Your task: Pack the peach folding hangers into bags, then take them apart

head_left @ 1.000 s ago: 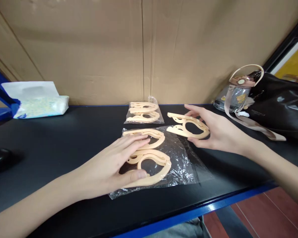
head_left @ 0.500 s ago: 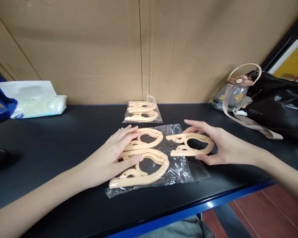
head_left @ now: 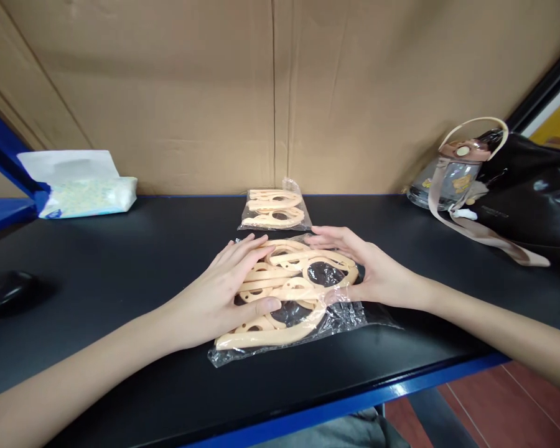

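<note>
A clear plastic bag (head_left: 350, 320) lies on the desk with beige folding clothes hangers (head_left: 261, 339) in it, folded up. My left hand (head_left: 219, 292) rests over the left part of the bag, fingers stretched out and thumb apart, touching the hangers. Between the thumb and fingers of my right hand (head_left: 368, 267) is another folded hanger (head_left: 350, 264), held by its rounded end. It overlaps the hangers in the bag, and clear film covers my right thumb tip. Behind them lies a second clear bag (head_left: 307, 219) with folded hangers (head_left: 280, 218).
Cardboard (head_left: 191, 93) walls off the back of the black desk (head_left: 121, 267). A tissue pack (head_left: 91, 196) stands at left, with a black mouse (head_left: 4, 289) nearer me. On the right are a strapped water bottle (head_left: 462, 174) and a black bag (head_left: 532, 193).
My right hand has moved left with its hanger, which now overlaps the bagged hangers. My left hand keeps its place on the bag. The view has shifted slightly.
</note>
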`<state>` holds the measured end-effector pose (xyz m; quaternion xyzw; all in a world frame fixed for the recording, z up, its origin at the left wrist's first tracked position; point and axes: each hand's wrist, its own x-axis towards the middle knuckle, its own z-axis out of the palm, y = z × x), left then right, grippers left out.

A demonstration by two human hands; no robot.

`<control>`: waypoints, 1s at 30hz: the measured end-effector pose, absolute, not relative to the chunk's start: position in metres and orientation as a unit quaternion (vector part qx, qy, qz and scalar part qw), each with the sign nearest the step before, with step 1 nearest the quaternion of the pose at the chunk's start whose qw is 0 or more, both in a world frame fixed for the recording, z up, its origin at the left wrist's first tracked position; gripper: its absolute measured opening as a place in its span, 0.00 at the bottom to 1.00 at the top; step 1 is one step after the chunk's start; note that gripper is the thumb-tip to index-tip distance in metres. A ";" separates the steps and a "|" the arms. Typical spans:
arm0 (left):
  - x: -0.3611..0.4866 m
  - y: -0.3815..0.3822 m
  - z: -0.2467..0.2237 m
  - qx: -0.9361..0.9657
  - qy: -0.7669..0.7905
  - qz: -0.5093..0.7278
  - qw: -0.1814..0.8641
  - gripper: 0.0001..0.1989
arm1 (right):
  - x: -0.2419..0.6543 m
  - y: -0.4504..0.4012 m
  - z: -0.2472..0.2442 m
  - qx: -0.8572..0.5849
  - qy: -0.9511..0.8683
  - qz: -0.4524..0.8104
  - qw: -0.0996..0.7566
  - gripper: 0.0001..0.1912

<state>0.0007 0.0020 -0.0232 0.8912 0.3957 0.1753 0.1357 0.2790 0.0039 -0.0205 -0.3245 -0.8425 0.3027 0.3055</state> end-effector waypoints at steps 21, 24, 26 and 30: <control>0.000 0.003 -0.024 0.904 0.372 0.172 0.125 0.30 | 0.294 0.010 -0.011 -0.383 -0.817 0.365 0.231 0.39; 0.001 0.003 -0.023 0.904 0.371 0.168 0.125 0.31 | 0.285 0.008 -0.013 -0.395 -0.823 0.322 0.252 0.37; 0.001 0.003 -0.023 0.903 0.378 0.161 0.127 0.33 | 0.284 0.007 -0.013 -0.404 -0.822 0.301 0.266 0.37; 0.000 0.004 -0.022 0.899 0.393 0.149 0.123 0.36 | 0.288 0.006 -0.010 -0.420 -0.799 0.310 0.299 0.34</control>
